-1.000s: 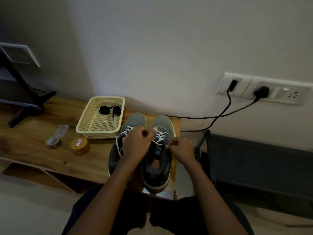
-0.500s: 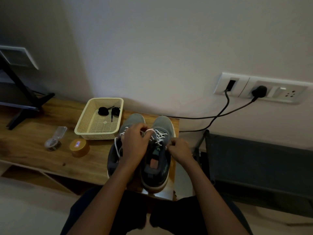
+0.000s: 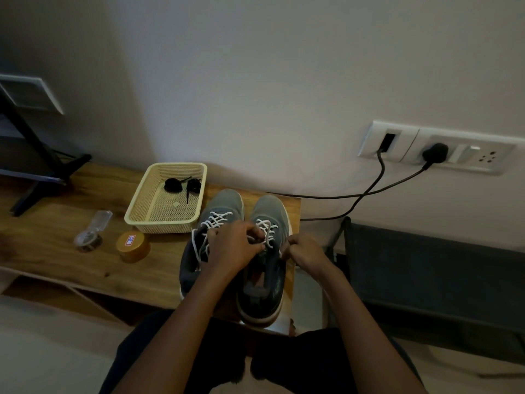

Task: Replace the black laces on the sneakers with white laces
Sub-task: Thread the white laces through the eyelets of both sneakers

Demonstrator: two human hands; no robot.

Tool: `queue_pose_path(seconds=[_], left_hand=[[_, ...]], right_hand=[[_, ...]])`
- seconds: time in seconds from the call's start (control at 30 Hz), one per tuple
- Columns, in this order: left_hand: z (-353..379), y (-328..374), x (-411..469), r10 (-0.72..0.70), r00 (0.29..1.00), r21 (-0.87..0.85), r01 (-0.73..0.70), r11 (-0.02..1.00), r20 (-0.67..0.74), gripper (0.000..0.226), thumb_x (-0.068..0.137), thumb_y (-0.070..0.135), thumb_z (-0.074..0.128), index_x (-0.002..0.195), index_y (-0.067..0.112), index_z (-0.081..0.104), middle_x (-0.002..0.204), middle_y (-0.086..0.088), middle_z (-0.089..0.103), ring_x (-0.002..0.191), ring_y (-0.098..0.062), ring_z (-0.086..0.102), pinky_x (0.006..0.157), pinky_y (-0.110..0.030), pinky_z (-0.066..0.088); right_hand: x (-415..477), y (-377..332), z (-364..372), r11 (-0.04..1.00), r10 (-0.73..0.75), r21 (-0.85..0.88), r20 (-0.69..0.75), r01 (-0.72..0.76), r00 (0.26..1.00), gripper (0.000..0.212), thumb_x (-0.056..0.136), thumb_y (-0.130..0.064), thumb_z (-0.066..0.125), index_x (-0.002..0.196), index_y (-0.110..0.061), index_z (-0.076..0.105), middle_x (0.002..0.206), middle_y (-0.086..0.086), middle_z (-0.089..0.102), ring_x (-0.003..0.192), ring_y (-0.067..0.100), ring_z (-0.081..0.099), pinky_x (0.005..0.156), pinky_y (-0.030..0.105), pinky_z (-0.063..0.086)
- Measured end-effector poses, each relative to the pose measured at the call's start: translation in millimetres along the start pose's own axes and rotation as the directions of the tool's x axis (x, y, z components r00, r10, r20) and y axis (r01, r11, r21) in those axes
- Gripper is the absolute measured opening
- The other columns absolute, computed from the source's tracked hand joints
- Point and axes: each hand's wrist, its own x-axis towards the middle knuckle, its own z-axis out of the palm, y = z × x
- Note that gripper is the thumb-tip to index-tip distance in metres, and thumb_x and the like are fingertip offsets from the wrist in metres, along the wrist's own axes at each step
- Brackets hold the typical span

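Left grip [image 3: 235, 247] dropped lower onto right sneaker [image 3: 268, 211] on bench [image 3: 56, 240]; fingers curled, pinching white lace [image 3: 268, 233]; right grip [image 3: 305, 251] curled, seemingly on other end; pull both ends evenly, snug, before knotting; black laces [image 3: 173, 184] in basket [image 3: 162, 226].

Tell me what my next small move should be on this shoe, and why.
Probably pull the two ends snug. Your left hand and right hand both seem to pinch the white lace at the top eyelets of the right sneaker, whose crisscross already runs up from the toe. The black laces lie in the basket, so lacing looks nearly finished.
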Motion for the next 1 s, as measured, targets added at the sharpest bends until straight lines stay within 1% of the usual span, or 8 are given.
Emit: queue_pose_path(seconds=[0.1,0.23,0.33,0.47,0.5,0.6,0.87,1.0], left_hand=[[-3.8,-0.3,-3.4,-0.006,0.999,0.018,0.006,1.000,-0.044,0.013,0.079,0.022,0.074,0.090,0.028,0.071,0.095,0.009,0.071,0.093,-0.005,0.063,0.098,-0.032,0.039],[-1.8,-2.4,-3.0,-0.004,0.995,-0.002,0.003,1.000,-0.098,0.013,0.077,0.018,0.075,0.083,0.029,0.071,0.088,0.009,0.071,0.092,-0.009,0.064,0.101,-0.043,0.040],[-1.4,-3.0,-2.4,-0.017,0.995,-0.002,0.017,1.000,-0.096,0.012,0.077,0.019,0.074,0.082,0.029,0.070,0.087,0.010,0.071,0.092,-0.009,0.064,0.101,-0.043,0.040],[-1.9,-5.5,-0.7,-0.015,0.996,-0.029,0.013,1.000,-0.088,0.011,0.078,0.021,0.074,0.082,0.030,0.069,0.089,0.010,0.071,0.094,-0.010,0.064,0.101,-0.042,0.039],[-2.4,-5.6,-0.7,-0.019,0.997,-0.030,0.017,0.999,-0.081,0.011,0.078,0.022,0.074,0.083,0.030,0.069,0.090,0.010,0.071,0.095,-0.009,0.064,0.102,-0.042,0.039],[-3.0,-4.0,-1.9,-0.020,0.996,-0.016,0.019,1.000,-0.082,0.011,0.079,0.022,0.073,0.084,0.030,0.069,0.092,0.011,0.071,0.096,-0.009,0.063,0.103,-0.042,0.037],[-3.9,-0.2,-4.7,-0.038,0.993,0.023,0.041,0.999,-0.110,0.013,0.079,0.021,0.071,0.090,0.029,0.070,0.092,0.009,0.071,0.095,-0.010,0.063,0.102,-0.041,0.038],[-3.7,0.9,-5.7,-0.041,0.992,0.024,0.044,0.999,-0.123,0.015,0.079,0.021,0.071,0.092,0.028,0.071,0.094,0.008,0.071,0.096,-0.011,0.064,0.102,-0.041,0.039]], right_hand=[[1.5,2.9,0.2,1.000,0.005,0.001,-0.055,-0.005,0.998,0.007,0.076,-0.008,0.060,0.070,-0.008,0.063,0.091,0.016,0.067,0.095,0.031,0.058,0.092,0.055,0.043],[0.7,11.1,-2.4,0.997,0.064,-0.032,-0.201,-0.071,0.978,0.011,0.084,-0.013,0.056,0.076,-0.011,0.063,0.088,0.008,0.065,0.098,0.024,0.053,0.096,0.042,0.037],[0.5,19.8,-7.8,0.995,0.077,-0.038,-0.219,-0.088,0.973,0.019,0.086,-0.018,0.059,0.067,-0.019,0.057,0.083,0.006,0.061,0.101,0.025,0.048,0.088,0.035,0.031],[-4.8,13.0,-11.0,0.994,-0.060,-0.102,-0.240,0.036,0.969,0.006,0.083,-0.019,0.064,0.086,-0.023,0.064,0.111,0.000,0.057,0.116,0.023,0.041,0.089,0.032,0.023],[-6.6,9.1,-10.7,0.987,-0.113,-0.135,-0.240,0.083,0.964,0.013,0.083,-0.019,0.065,0.095,-0.023,0.066,0.117,-0.001,0.056,0.119,0.020,0.039,0.090,0.030,0.021],[-9.3,-0.2,-4.2,0.956,-0.211,-0.250,-0.224,0.153,0.952,0.015,0.084,-0.027,0.066,0.098,-0.024,0.069,0.120,-0.003,0.054,0.120,0.020,0.037,0.078,0.025,0.016],[-12.2,0.5,-4.0,0.937,-0.099,-0.348,-0.276,-0.003,0.956,0.016,0.088,-0.032,0.063,0.096,-0.020,0.070,0.119,0.001,0.054,0.116,0.026,0.034,0.085,0.031,0.030],[-4.7,11.9,-2.5,0.956,-0.029,-0.286,-0.299,-0.060,0.954,0.013,0.085,-0.036,0.065,0.073,-0.032,0.063,0.101,-0.001,0.063,0.108,0.026,0.046,0.076,0.031,0.025]])
